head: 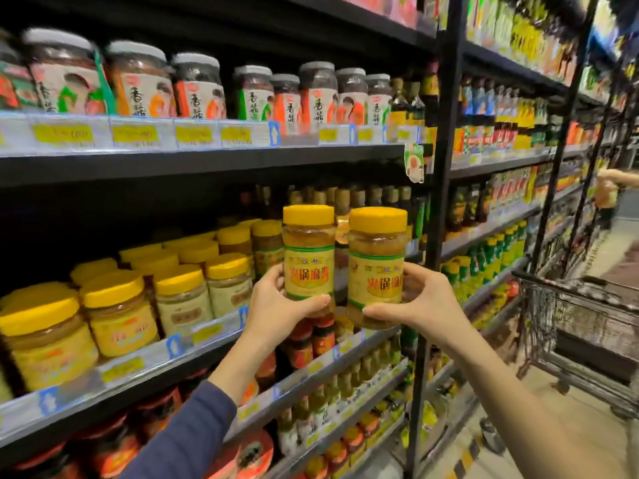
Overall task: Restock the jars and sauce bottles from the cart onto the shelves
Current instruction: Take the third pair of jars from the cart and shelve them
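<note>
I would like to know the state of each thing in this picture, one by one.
left hand: grips the left jar.
right hand: grips the right jar.
left jar: upright, lid on, held off the shelf.
right jar: upright, lid on, held off the shelf.
shelf jars: upright, lids on.
cart: standing, contents unclear.

L hand: most of fingers hidden behind L jar; thumb covers label's lower edge. R hand: fingertips cover right end of R jar label print. Left of L hand: price tags smeared, unreadable; yellow-lid jars motion-blurred, labels illegible. Right of R hand: cart cut by frame edge, contents can't tell.
</note>
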Demonstrator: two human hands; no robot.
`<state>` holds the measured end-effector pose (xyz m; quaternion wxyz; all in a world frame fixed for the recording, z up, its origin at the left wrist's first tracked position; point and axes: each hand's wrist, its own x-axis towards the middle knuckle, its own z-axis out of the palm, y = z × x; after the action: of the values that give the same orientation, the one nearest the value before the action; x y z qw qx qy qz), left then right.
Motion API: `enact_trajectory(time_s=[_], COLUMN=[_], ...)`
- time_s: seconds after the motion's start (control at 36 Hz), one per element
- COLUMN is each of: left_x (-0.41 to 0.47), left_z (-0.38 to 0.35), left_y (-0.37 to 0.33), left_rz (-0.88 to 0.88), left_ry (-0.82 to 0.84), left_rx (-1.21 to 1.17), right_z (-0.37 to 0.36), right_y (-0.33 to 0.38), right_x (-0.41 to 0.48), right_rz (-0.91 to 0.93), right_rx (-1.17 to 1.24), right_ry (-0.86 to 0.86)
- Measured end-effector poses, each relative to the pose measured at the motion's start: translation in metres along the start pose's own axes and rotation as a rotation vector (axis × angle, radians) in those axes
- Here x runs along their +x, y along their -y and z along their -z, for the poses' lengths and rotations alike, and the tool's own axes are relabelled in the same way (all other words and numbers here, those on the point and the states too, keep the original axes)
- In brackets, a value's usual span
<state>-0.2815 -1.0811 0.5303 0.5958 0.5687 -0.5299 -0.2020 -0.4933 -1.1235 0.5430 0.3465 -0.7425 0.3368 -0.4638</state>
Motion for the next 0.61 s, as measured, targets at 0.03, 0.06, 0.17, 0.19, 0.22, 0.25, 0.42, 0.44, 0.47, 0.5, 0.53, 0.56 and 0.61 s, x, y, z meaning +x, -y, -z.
enact_trajectory(time_s=[0.03, 0.06, 0.17, 0.19, 0.22, 0.25, 0.42, 0.44, 0.47, 0.5, 0.53, 0.56, 0.61], left_x=[0.008, 0.016, 0.044, 0.049, 0.054, 0.059, 0.08, 0.082, 0.083, 0.084, 0.086, 0.087, 0.09], left_z=[-0.003, -0.007, -0.02, -0.024, -0.027, -0.03, -0.036, -0.035, -0.034, -0.032, -0.031, -0.03, -0.028], left_y=[0.004, 0.009, 0.023, 0.026, 0.029, 0.031, 0.044, 0.046, 0.047, 0.049, 0.049, 0.049, 0.048], left_rz=[0.005, 0.014, 0.047, 0.052, 0.062, 0.071, 0.135, 0.146, 0.157, 0.168, 0.18, 0.19, 0.207], left_ry=[-0.023, -0.049, -0.182, -0.218, -0.249, -0.276, -0.431, -0.458, -0.485, -0.504, -0.518, -0.526, -0.536], left_rx=[0.018, 0.039, 0.116, 0.132, 0.145, 0.156, 0.256, 0.281, 0.306, 0.328, 0.347, 0.357, 0.362], right_z=[0.002, 0.003, 0.007, 0.008, 0.009, 0.01, 0.009, 0.008, 0.007, 0.005, 0.003, 0.001, -0.005], right_y=[-0.007, -0.013, -0.038, -0.044, -0.05, -0.057, -0.083, -0.086, -0.089, -0.092, -0.094, -0.095, -0.099], right_x=[0.01, 0.021, 0.062, 0.073, 0.082, 0.092, 0.142, 0.148, 0.154, 0.158, 0.163, 0.167, 0.174], right_rz=[0.006, 0.012, 0.054, 0.065, 0.071, 0.074, 0.111, 0.123, 0.132, 0.138, 0.141, 0.141, 0.138], right_rx=[0.009, 0.019, 0.059, 0.074, 0.089, 0.106, 0.18, 0.186, 0.193, 0.204, 0.216, 0.23, 0.259], right_ry=[0.019, 0.039, 0.131, 0.157, 0.181, 0.204, 0.365, 0.39, 0.412, 0.436, 0.459, 0.479, 0.515])
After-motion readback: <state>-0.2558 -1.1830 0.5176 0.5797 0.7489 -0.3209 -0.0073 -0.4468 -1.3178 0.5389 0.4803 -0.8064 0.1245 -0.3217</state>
